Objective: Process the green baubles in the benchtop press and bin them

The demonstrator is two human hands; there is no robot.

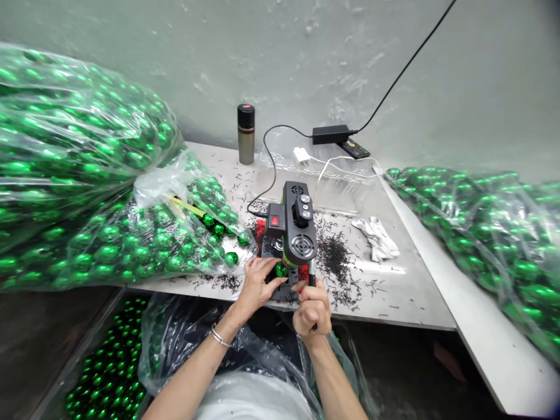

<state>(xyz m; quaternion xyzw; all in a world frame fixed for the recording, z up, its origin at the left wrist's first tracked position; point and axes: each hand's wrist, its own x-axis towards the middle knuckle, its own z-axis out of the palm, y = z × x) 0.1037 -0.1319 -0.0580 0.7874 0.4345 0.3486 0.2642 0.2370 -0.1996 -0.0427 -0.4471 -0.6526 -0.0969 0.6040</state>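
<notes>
Pale, scuffed wall (pixel 262 52) backs a grey desk (pixel 420 300). Bulky clear bags (pixel 87 134) of shiny green balls crowd its left end, the lower one slumping close to the left hand (pixel 257 281) and cramping it on that side. Another bag (pixel 472 216) lies along the right, well apart from the work. A black machine (pixel 300 224) stands near the front edge, probably stiff and fairly heavy; its handle (pixel 312 281) is the natural grip, and the right hand (pixel 312 312) is wrapped around it. Behind stand a bottle (pixel 246 137) and a power adapter (pixel 331 135), its cord curling to the machine; crumpled white gloves (pixel 378 240) rest to the right. Under the machine's head sits one green ball (pixel 281 269), pinched between the left thumb and fingertips. It looks light, hard-shelled and slippery, perhaps easily cracked, so a gentle hold at its sides should suit. Loose black bits (pixel 335 256) litter the surface around the base, partly in the way.
</notes>
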